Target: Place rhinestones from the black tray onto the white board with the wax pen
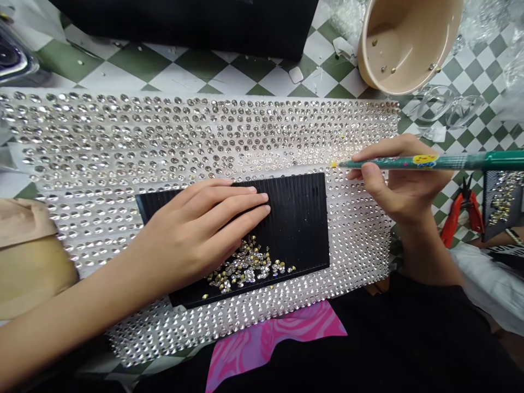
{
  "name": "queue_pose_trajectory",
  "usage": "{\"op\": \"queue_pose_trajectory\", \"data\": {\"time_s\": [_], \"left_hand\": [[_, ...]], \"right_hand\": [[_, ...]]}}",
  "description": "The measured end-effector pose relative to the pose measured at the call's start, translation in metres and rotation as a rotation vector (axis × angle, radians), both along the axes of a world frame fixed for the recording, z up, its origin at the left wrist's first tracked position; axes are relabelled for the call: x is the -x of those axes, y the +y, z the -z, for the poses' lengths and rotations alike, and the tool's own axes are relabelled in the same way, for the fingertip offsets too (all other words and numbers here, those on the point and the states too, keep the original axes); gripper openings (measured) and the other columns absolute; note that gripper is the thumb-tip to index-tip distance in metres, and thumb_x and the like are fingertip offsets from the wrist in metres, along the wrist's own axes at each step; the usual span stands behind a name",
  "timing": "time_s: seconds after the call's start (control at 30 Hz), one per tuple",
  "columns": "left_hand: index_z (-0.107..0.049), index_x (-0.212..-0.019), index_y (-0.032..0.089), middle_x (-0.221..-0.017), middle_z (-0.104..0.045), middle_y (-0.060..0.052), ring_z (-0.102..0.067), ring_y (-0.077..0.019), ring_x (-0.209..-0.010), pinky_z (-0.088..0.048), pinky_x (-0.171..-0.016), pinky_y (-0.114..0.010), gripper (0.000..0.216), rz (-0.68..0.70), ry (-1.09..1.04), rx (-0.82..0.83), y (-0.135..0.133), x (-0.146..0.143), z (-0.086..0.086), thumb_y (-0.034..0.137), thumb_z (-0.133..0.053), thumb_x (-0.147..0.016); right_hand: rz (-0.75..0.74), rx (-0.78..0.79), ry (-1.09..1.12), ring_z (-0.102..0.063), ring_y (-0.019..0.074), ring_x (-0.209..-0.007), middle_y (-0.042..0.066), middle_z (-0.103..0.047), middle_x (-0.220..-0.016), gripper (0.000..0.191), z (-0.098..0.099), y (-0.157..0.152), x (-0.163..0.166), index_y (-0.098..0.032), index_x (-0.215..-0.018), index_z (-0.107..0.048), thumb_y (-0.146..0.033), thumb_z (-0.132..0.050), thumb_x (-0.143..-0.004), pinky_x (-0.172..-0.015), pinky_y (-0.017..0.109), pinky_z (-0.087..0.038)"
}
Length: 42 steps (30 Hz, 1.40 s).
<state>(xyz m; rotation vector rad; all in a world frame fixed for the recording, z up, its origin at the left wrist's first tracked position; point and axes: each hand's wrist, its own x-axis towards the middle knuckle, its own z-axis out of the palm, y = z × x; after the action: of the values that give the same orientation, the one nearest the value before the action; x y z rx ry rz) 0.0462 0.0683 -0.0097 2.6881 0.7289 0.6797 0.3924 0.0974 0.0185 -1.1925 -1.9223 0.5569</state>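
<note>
My left hand (204, 218) lies flat with fingers stretched across a black ridged tray (298, 218). Loose rhinestones (249, 265), clear with gold backs, are heaped along the tray's near side. Between the thumb and fingers of my right hand (403, 180) is a green marker-like pen (458, 161), its yellowish tip pointing left. That tip is at a white sheet (282, 169) set with rows of clear rhinestones. The tray rests on top of this sheet and covers part of it.
A beige cup (370, 49) with a few stones inside stands at the back right. Red-handled pliers (452, 218) and another dark tray (493, 191) of stones are at the right. A black object (196, 24) spans the back. Clear plastic rings (462, 109) lie below the cup.
</note>
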Motion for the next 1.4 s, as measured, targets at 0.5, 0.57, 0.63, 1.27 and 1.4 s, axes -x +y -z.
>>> {"op": "queue_pose_trajectory", "data": {"time_s": [0.5,0.57,0.63,1.27,1.4], "left_hand": [[-0.066,-0.144,0.014,-0.144,-0.076,-0.01,-0.07,-0.0259,-0.131,-0.055,-0.122,-0.045,0.041,0.001,0.008,-0.013,0.001,-0.001,-0.002,0.004,-0.054,-0.106],[-0.066,-0.144,0.015,-0.144,-0.076,-0.009,-0.07,-0.0255,-0.132,-0.055,-0.122,-0.045,0.041,0.002,0.004,-0.006,0.001,-0.001,-0.002,0.005,-0.054,-0.106],[-0.065,-0.145,0.014,-0.145,-0.076,-0.009,-0.069,-0.0259,-0.133,-0.054,-0.122,-0.046,0.042,0.004,0.01,0.009,0.001,-0.001,-0.002,0.004,-0.052,-0.107],[-0.066,-0.145,0.02,-0.145,-0.076,-0.006,-0.071,-0.022,-0.134,-0.055,-0.129,-0.043,0.043,-0.025,0.006,0.011,0.0,-0.001,-0.004,0.005,-0.056,-0.106],[-0.066,-0.146,0.018,-0.145,-0.077,-0.008,-0.072,-0.0231,-0.134,-0.054,-0.131,-0.044,0.045,-0.021,-0.002,0.03,0.0,-0.001,-0.004,0.004,-0.056,-0.105]], "right_hand": [[-0.045,-0.037,-0.161,-0.077,0.0168,-0.069,0.0,-0.082,-0.092,0.011,-0.001,-0.003,0.001,-0.029,-0.103,-0.076,-0.02,-0.072,-0.1,-0.057,0.033,-0.06],[-0.028,-0.031,-0.164,-0.076,0.0166,-0.07,0.0,-0.081,-0.094,0.008,0.001,-0.004,0.0,-0.029,-0.105,-0.076,-0.024,-0.07,-0.102,-0.059,0.033,-0.061],[-0.024,-0.037,-0.141,-0.077,0.0164,-0.07,0.0,-0.081,-0.096,0.01,0.003,-0.004,-0.002,-0.029,-0.108,-0.077,-0.025,-0.07,-0.103,-0.061,0.033,-0.061],[-0.26,-0.269,-0.316,-0.059,0.0171,-0.066,-0.002,-0.07,-0.078,0.027,-0.007,0.002,0.004,-0.027,-0.114,-0.073,-0.008,-0.067,-0.095,-0.061,0.034,-0.052],[-0.093,-0.102,-0.019,-0.065,0.0152,-0.061,-0.001,-0.074,-0.081,0.014,-0.004,-0.003,0.003,-0.027,-0.1,-0.074,-0.015,-0.066,-0.097,-0.055,0.033,-0.052]]}}
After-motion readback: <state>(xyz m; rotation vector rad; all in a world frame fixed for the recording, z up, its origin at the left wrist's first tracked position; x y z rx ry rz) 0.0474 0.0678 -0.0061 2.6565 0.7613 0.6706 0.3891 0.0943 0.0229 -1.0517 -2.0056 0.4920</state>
